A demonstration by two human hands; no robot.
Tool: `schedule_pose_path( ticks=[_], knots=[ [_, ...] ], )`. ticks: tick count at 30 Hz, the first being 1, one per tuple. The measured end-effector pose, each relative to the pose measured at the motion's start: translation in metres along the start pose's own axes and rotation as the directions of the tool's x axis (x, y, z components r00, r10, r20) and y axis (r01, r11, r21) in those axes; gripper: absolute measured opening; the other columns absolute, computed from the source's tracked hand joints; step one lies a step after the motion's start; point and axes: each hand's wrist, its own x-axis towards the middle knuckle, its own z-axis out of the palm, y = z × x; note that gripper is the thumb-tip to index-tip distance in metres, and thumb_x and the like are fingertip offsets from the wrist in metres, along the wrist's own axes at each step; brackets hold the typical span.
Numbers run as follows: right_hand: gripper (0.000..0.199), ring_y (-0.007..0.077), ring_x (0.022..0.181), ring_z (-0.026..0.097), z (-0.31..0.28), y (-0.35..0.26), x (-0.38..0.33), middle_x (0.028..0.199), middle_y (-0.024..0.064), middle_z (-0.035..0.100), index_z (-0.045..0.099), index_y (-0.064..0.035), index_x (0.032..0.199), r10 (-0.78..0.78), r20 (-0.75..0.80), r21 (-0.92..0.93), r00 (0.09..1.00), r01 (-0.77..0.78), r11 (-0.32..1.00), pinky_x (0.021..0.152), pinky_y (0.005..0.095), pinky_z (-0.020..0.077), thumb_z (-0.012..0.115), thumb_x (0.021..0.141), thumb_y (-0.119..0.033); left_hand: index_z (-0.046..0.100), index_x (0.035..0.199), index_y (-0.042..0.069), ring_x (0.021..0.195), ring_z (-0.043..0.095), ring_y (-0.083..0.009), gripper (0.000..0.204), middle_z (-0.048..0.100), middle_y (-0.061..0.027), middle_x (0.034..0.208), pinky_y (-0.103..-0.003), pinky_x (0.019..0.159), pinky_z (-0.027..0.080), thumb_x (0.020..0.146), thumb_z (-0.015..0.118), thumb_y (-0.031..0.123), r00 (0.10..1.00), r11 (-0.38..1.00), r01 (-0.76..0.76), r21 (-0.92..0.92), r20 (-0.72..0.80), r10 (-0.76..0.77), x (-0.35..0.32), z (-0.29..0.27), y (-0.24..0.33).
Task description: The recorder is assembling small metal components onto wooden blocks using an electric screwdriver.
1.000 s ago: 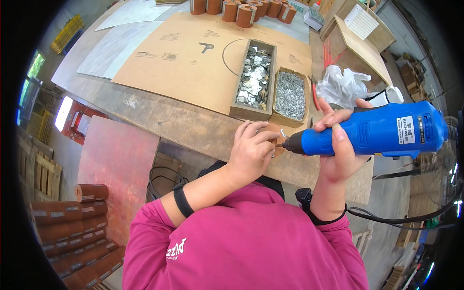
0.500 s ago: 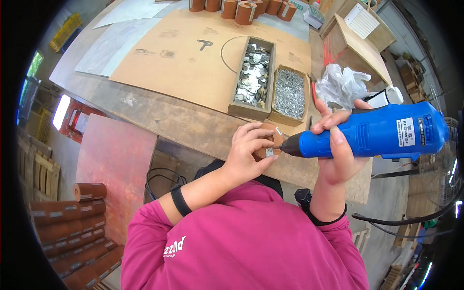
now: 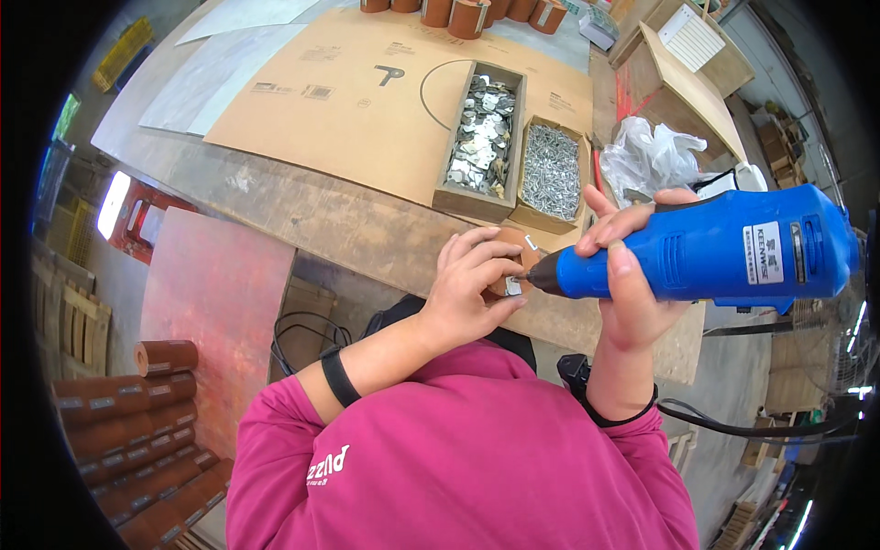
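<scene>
Nudged slightly leftward over the last second, one blue, pistol-less, cylindrical electric screwdriver (image 3: 715,246) with a black nose points at one short reddish-brown cylinder (image 3: 531,258); the left thumb has shifted too, uncovering a squarish silver metal plate (image 3: 513,287).

That cylinder is at the near edge of the brown wooden desk (image 3: 302,215), matt and partly hidden by fingers. Two silver pieces show on it: the plate nearer the person and one small bracket-like piece (image 3: 532,242) farther off. Whether the screwdriver's tip touches the plate, I cannot tell.

Both hands are partly closed: the left hand (image 3: 467,284) curls around the cylinder, the right hand (image 3: 632,289) wraps the screwdriver.

Beyond are one long grey wooden box (image 3: 472,203) of flat metal pieces and one cardboard carton (image 3: 543,218) of silver fasteners; at least six more reddish-brown cylinders (image 3: 467,18) line the desk's far edge.
</scene>
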Motion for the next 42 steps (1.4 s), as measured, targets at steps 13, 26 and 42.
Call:
schedule_pose_path(
  ticks=[13,26,42],
  knots=[
    [0.054,0.0194,0.062,0.054,0.002,0.000,0.002,0.073,0.0085,0.051,0.023,-0.0006,0.118,-0.065,0.014,-0.103,0.998,0.066,0.993,0.085,0.0544,0.0356,0.050,0.071,-0.003,0.056,0.087,0.007,0.106,0.041,-0.0310,0.038,0.054,-0.0069,0.101,-0.040,0.090,0.032,0.053,0.073,0.009,1.000,0.999,0.000,-0.046,0.015,0.001,0.001,0.001,-0.004],
    [0.052,0.0211,0.064,0.054,0.004,-0.002,0.004,0.073,0.0110,0.051,0.025,0.0009,0.117,0.081,-0.089,-0.001,0.993,-0.082,0.997,0.084,0.0525,0.0376,0.048,0.071,-0.001,0.054,0.086,0.005,0.108,0.040,-0.0330,0.040,0.052,-0.0079,0.103,-0.040,0.090,0.034,0.051,0.073,0.006,0.997,0.997,-0.076,0.007,0.013,0.076,-0.002,0.003,-0.008],
    [0.046,0.0151,0.062,0.056,0.008,0.004,0.016,0.070,0.0064,0.052,0.030,-0.0008,0.111,0.178,-0.059,0.063,0.982,-0.174,0.983,0.079,0.0445,0.0448,0.051,0.071,0.006,0.054,0.083,0.005,0.108,0.040,-0.0320,0.037,0.052,-0.0073,0.105,-0.039,0.089,0.034,0.051,0.073,0.005,0.997,0.997,-0.075,0.000,-0.003,0.075,-0.003,0.005,-0.009]
  ],
)
